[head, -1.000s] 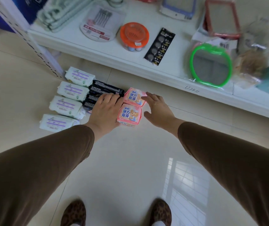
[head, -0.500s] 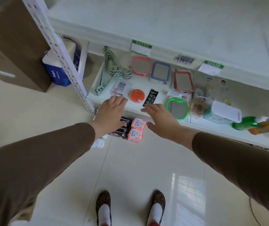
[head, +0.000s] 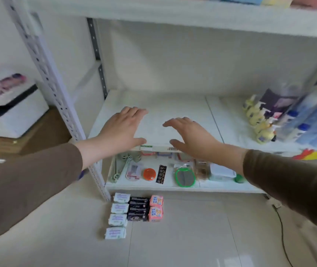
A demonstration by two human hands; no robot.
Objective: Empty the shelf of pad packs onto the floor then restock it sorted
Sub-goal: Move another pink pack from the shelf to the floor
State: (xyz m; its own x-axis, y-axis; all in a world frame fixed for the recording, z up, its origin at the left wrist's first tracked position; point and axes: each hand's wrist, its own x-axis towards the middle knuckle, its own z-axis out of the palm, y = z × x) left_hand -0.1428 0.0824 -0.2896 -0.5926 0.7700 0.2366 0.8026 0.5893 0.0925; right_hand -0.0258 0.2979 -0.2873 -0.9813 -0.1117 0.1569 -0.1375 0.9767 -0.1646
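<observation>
- Reaching forward, the left hand (head: 121, 130) and the right hand (head: 190, 134) hover over the middle shelf (head: 173, 106), palms down; the fingers of both are straight, slightly apart, and hold nothing.
- At the right end of this shelf stand yellow pump bottles (head: 257, 120) and blue-white bottles (head: 311, 122).
- The pad packs lie on the floor (head: 192, 237) before the rack, in three touching columns: four white packs (head: 117, 216) on the left, black packs (head: 138, 208) in the middle, two pink packs (head: 156, 208) on the right.
- The lower shelf (head: 173, 186) carries green hangers (head: 120, 166), an orange round box (head: 149, 174), a green-framed mirror (head: 185, 177) and a white lidded box (head: 221, 172).
- The perforated rack post (head: 57, 97) stands left of the hands.
</observation>
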